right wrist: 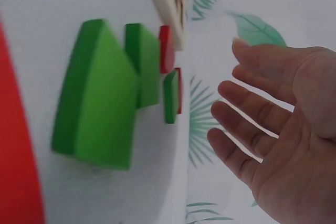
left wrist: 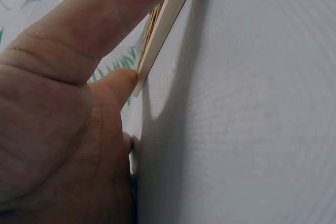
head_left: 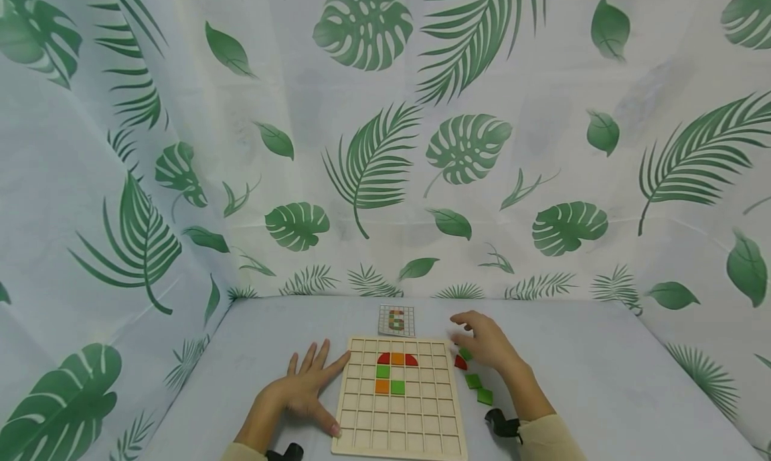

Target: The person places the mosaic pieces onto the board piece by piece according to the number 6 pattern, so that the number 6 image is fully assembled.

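A light wooden grid board [head_left: 397, 424] lies on the table with red, orange and green pieces in some squares of its upper half. My left hand [head_left: 304, 387] is spread at its left side, thumb [left wrist: 115, 14] near the lower corner and a fingertip on the upper edge. To the right of the board, my right hand [head_left: 489, 344] hovers over loose pieces with fingers loosely bent and nothing between them. Below that hand lie several green tiles [right wrist: 107, 98] and a red rounded piece [head_left: 460, 362]. The right wrist view shows the palm and fingers apart from the pieces.
Behind the board lies a small card [head_left: 396, 320] printed with a coloured grid pattern. A large red shape [right wrist: 16, 129] fills the left edge of the right wrist view. A white leaf-print cloth [head_left: 385, 180] hangs around the pale table [head_left: 602, 381].
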Tool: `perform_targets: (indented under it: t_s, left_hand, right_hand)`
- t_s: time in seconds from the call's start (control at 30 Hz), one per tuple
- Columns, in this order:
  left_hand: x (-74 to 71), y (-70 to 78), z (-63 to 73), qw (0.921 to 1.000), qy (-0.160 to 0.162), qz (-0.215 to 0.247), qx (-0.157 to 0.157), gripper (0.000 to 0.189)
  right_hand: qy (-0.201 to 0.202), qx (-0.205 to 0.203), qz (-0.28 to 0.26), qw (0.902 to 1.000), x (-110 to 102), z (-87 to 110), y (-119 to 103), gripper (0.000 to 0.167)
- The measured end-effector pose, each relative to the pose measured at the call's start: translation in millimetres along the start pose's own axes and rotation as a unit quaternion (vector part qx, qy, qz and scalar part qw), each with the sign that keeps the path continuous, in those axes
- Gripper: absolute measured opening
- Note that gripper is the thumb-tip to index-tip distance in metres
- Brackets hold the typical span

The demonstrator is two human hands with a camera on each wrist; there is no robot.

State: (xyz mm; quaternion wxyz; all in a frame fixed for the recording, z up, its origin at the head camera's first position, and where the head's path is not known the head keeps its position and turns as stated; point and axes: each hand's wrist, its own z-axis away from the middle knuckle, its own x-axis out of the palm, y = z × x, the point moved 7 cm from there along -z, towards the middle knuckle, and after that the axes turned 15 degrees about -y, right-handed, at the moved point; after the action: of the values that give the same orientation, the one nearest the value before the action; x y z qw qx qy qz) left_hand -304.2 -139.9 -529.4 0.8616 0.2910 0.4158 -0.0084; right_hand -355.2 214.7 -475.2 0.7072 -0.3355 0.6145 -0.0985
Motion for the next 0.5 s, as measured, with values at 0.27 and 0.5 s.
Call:
perform_targets:
  t_s: [0.27, 0.5]
  left_hand:
    - [0.4, -0.5, -0.3, 1.0, -0.001, -0.001, 0.001, 0.137]
    - [0.1, 0.3, 0.7, 1.0, -0.001, -0.001, 0.001, 0.137]
  right_hand:
    - [0.009, 0.031, 0.005, 0.9995, 4, -0.9, 12, 0.034]
    - [-0.029, 0.02, 0.027, 0.999, 9, -4.2, 17, 0.037]
